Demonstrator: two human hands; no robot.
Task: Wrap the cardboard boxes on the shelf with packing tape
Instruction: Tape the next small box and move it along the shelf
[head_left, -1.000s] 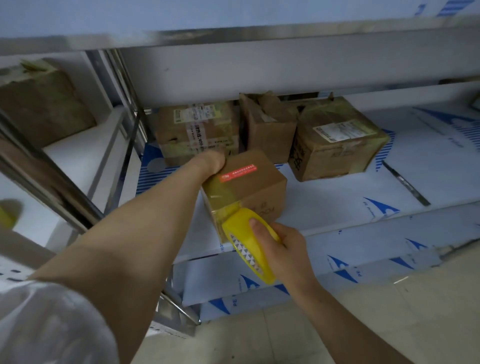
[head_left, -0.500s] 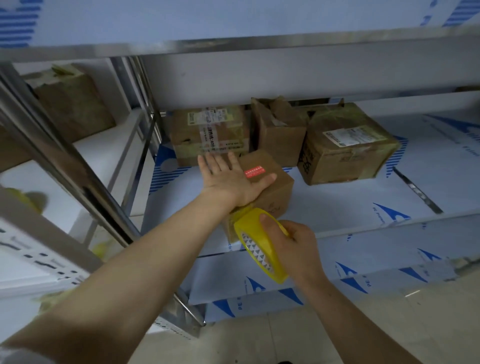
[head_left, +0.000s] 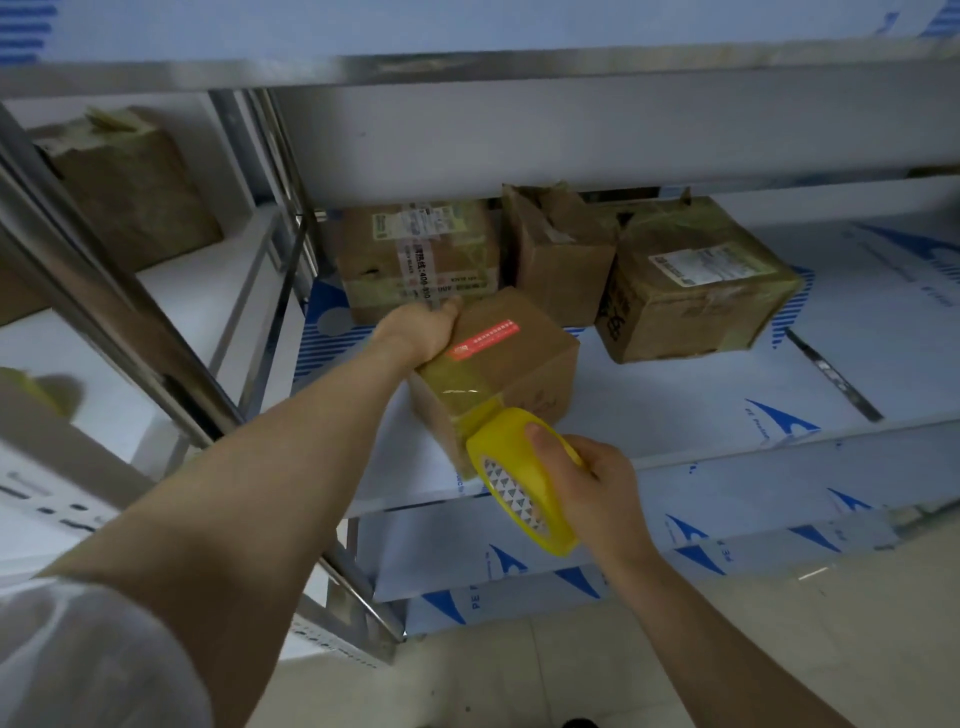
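A small cardboard box (head_left: 524, 364) with a red label (head_left: 485, 340) on its top is sitting near the front edge of the steel shelf (head_left: 675, 415), turned so one corner is facing the person. The left hand (head_left: 421, 332) is gripping the box's far left top edge, its fingers curling over and down behind it, out of view. Just in front of the box, the right hand (head_left: 597, 488) is holding a roll of yellow packing tape (head_left: 519, 488), fingers wrapping round the roll and the thumb pressing on its outer rim. A strip of tape (head_left: 457, 384) is running from the roll up over the box's near corner and lying across the near part of its top. Behind the box, three larger taped cardboard boxes are standing in a row: one (head_left: 415, 260) behind the left hand, a torn one (head_left: 561, 254) directly behind, and one (head_left: 696, 280) behind and to the right. Far left of the box, another carton (head_left: 135, 192) is resting on a neighbouring shelf.
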